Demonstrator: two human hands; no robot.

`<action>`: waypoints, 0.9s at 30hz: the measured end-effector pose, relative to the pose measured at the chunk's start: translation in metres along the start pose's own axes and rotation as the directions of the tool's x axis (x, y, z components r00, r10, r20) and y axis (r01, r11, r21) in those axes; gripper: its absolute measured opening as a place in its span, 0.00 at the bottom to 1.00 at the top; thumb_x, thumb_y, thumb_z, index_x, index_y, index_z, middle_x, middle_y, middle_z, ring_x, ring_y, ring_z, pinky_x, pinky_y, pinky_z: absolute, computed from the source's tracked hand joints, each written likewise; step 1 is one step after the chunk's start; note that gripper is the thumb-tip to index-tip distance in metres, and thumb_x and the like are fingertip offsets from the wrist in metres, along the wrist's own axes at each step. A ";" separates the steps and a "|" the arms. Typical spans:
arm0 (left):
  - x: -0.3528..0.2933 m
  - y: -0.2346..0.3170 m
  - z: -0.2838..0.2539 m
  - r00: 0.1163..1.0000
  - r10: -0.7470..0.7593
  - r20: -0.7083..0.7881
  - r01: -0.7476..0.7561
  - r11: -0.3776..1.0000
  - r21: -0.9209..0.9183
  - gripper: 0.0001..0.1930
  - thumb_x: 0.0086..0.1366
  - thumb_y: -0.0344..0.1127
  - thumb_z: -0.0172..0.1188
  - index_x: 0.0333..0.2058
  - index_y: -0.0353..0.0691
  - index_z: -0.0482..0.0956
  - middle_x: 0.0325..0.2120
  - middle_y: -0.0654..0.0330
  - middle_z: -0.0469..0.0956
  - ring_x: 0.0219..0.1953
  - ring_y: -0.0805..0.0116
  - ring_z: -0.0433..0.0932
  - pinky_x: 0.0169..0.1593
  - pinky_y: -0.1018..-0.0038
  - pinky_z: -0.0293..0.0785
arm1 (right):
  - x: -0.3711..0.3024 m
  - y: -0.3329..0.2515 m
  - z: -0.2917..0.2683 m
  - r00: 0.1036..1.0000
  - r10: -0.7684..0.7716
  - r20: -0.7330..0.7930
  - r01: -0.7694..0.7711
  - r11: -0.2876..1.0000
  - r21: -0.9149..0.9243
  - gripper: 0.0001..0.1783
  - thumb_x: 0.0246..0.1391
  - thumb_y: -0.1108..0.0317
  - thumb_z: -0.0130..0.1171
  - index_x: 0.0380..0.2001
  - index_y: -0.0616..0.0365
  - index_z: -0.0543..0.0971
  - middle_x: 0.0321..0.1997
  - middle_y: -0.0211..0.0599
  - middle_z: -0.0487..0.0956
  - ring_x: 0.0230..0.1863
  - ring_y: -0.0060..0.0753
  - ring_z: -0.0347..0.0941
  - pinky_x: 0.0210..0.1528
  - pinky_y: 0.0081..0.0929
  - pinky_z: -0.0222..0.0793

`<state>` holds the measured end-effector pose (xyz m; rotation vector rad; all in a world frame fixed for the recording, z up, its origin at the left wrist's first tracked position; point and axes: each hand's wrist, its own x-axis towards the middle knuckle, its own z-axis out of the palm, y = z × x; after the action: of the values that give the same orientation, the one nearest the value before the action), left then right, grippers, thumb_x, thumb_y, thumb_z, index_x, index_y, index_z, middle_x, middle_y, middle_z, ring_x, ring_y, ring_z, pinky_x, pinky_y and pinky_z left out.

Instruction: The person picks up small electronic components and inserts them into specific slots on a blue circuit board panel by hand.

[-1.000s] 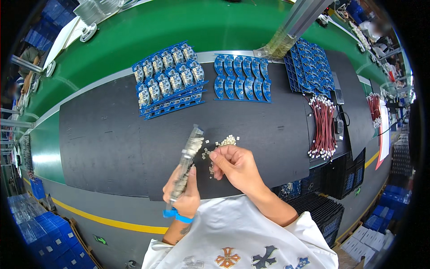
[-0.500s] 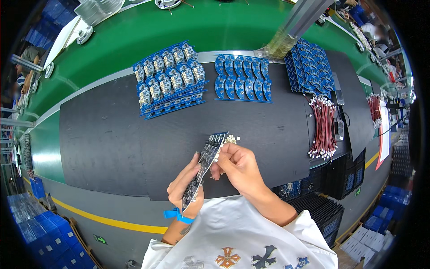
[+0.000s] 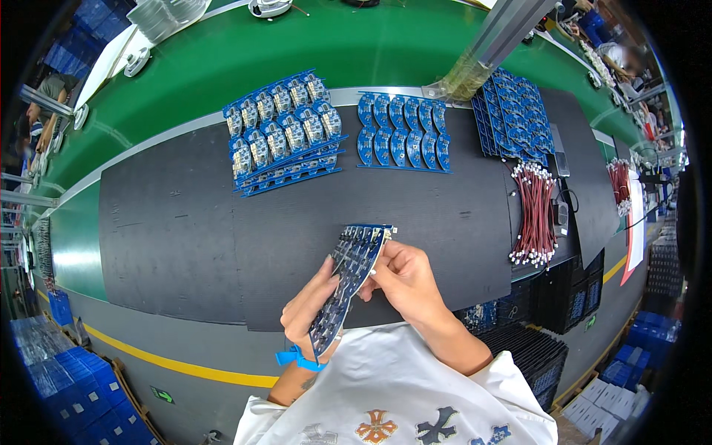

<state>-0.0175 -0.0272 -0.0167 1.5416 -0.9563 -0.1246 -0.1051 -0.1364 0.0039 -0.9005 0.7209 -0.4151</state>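
My left hand [image 3: 305, 300] grips a panel of circuit boards [image 3: 350, 274] near its lower left part, with the fingers along its left edge. The panel is dark blue, wavy-edged and tilted above the front of the black mat [image 3: 430, 274]. At the panel's right edge is my right hand [image 3: 404, 276], its thumb and fingers closed together. A tiny white bit shows by these fingertips; whether they pinch it or the panel's edge I cannot tell. A few small white pieces [image 3: 393, 231] show beside the panel's top corner; the panel may hide more.
Stacked blue board panels [image 3: 285, 137] stand at the back left, another panel [image 3: 403, 137] at the back middle, and more [image 3: 515, 115] beside a metal post [image 3: 493, 44]. Dark red wire bundles [image 3: 532, 215] lie at right. Black crates [image 3: 530, 348] sit below the table's right side.
The panel has turned so more of its face shows, and its top end has shifted right over the small white pieces. My right hand has moved slightly right and down along its edge.
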 end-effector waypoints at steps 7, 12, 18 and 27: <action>-0.011 -0.004 0.001 0.856 -0.454 -0.248 0.430 0.891 -0.147 0.08 0.48 0.20 0.62 0.30 0.27 0.77 0.25 0.49 0.78 0.27 0.71 0.78 0.34 0.77 0.72 | 0.000 0.001 -0.007 0.998 0.057 0.013 -0.057 0.998 -0.010 0.08 0.53 0.71 0.53 0.30 0.68 0.73 0.21 0.33 0.74 0.20 0.20 0.70 0.22 0.16 0.67; -0.008 -0.007 -0.005 0.930 -0.351 -0.110 0.350 0.936 -0.028 0.08 0.49 0.18 0.60 0.30 0.28 0.76 0.30 0.46 0.78 0.33 0.63 0.79 0.38 0.76 0.73 | 0.001 0.009 -0.006 1.000 -0.013 0.014 0.016 0.968 -0.252 0.09 0.51 0.71 0.56 0.32 0.67 0.73 0.21 0.31 0.75 0.21 0.17 0.70 0.22 0.14 0.67; -0.002 -0.001 -0.007 0.977 -0.209 0.036 0.208 0.978 0.024 0.11 0.48 0.15 0.57 0.33 0.29 0.75 0.36 0.41 0.75 0.40 0.52 0.76 0.44 0.70 0.72 | 0.000 -0.011 0.010 0.987 -0.161 0.006 0.161 0.987 0.004 0.09 0.52 0.71 0.55 0.33 0.66 0.74 0.27 0.33 0.76 0.24 0.16 0.71 0.25 0.14 0.67; 0.004 -0.007 -0.006 0.997 -0.063 0.044 0.060 0.997 0.049 0.13 0.45 0.14 0.54 0.33 0.29 0.75 0.36 0.40 0.75 0.40 0.50 0.76 0.43 0.70 0.72 | -0.001 -0.016 0.006 0.994 -0.094 0.054 0.093 0.995 0.028 0.08 0.53 0.71 0.53 0.33 0.67 0.73 0.26 0.34 0.76 0.25 0.19 0.72 0.27 0.16 0.69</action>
<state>-0.0084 -0.0260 -0.0194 1.6187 -0.9537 -0.1822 -0.1020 -0.1414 0.0201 -0.9208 0.6228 -0.4797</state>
